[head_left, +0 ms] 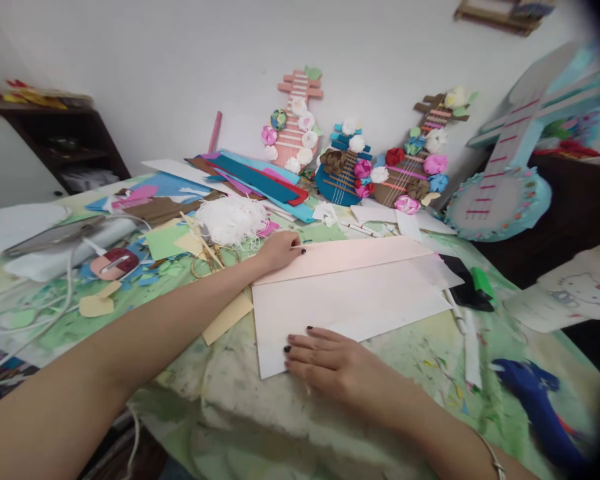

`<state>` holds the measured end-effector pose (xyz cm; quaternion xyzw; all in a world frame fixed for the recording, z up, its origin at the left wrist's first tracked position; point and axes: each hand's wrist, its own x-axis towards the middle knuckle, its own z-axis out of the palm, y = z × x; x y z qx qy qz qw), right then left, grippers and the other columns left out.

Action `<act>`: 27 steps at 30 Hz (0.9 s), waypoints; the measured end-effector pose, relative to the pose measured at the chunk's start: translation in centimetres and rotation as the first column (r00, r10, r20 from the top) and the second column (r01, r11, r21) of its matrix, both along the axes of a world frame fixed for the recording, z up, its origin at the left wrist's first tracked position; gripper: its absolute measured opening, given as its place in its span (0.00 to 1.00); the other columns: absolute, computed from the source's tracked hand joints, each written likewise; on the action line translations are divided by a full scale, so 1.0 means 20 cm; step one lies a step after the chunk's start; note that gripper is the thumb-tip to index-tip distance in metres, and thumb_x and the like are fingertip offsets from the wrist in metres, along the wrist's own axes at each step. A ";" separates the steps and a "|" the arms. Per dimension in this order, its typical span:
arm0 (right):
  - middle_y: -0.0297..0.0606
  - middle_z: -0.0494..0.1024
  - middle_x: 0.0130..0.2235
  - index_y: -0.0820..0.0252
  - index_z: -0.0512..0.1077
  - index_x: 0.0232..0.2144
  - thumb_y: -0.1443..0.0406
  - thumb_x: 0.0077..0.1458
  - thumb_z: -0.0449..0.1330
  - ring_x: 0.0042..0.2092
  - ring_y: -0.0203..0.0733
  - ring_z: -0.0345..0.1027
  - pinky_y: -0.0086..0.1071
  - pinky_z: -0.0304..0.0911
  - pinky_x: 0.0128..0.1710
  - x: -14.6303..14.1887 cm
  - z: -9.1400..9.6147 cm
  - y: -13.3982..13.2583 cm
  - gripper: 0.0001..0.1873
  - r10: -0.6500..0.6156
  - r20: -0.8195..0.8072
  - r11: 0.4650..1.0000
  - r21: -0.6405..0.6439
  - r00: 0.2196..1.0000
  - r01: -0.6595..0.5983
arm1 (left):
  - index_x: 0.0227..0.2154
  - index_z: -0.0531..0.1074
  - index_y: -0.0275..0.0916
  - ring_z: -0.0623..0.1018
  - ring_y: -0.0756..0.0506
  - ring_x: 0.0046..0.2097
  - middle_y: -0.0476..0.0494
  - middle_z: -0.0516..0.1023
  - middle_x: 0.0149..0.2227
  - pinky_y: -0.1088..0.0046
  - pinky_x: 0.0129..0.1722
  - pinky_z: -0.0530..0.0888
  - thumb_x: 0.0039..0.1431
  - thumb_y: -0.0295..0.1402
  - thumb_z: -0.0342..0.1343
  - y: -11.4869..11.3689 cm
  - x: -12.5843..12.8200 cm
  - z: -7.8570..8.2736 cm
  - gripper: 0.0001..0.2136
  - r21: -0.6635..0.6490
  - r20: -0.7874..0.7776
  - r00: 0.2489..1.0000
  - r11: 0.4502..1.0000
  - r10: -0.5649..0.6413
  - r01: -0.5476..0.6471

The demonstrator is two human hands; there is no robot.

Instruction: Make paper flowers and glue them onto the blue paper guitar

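Observation:
In front of me lies a large pale pink-white sheet of paper, with a peach strip along its far side; whether this is a fold or a separate piece I cannot tell. At the strip's left end, my left hand is closed with its fingers curled on the paper's edge. My right hand rests flat on the near edge, fingers stretched out. Gold-handled scissors lie left of my left hand, partly hidden. Under the sheet's left edge is a yellow paper piece.
Decorated paper lutes lean against the wall. White string is heaped behind my left forearm, near coloured paper sheets. A blue glue gun lies at right, past a white marker. Paper scraps and a cable cover the left.

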<state>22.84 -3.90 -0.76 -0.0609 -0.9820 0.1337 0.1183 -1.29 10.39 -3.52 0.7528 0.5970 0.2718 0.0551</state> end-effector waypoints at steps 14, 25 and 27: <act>0.41 0.81 0.42 0.58 0.70 0.48 0.57 0.57 0.60 0.52 0.40 0.71 0.41 0.53 0.61 0.06 0.00 0.05 0.18 -0.078 -0.346 0.997 -0.048 0.935 0.065 | 0.35 0.67 0.37 0.73 0.43 0.42 0.40 0.74 0.38 0.66 0.43 0.69 0.55 0.28 0.52 -0.05 0.02 0.06 0.04 0.125 0.035 0.999 0.992 -0.015 0.010; 0.49 0.62 0.62 0.59 0.60 0.60 0.56 0.58 0.56 0.66 0.48 0.49 0.49 0.48 0.63 0.06 -0.05 0.14 0.30 -0.254 0.013 0.959 -0.123 0.967 0.253 | 0.40 0.67 0.39 0.70 0.38 0.51 0.36 0.70 0.47 0.59 0.51 0.68 0.59 0.36 0.49 -0.76 -0.34 0.10 0.09 0.192 -0.053 0.980 0.965 0.193 -0.179; 0.49 0.63 0.62 0.58 0.60 0.60 0.58 0.59 0.55 0.66 0.48 0.50 0.49 0.49 0.63 0.06 -0.07 0.14 0.28 -0.261 -0.014 0.961 -0.102 0.965 0.258 | 0.40 0.67 0.39 0.71 0.36 0.49 0.35 0.70 0.46 0.57 0.51 0.68 0.57 0.40 0.51 -0.90 -0.41 0.03 0.12 0.172 -0.037 0.947 0.935 0.320 -0.309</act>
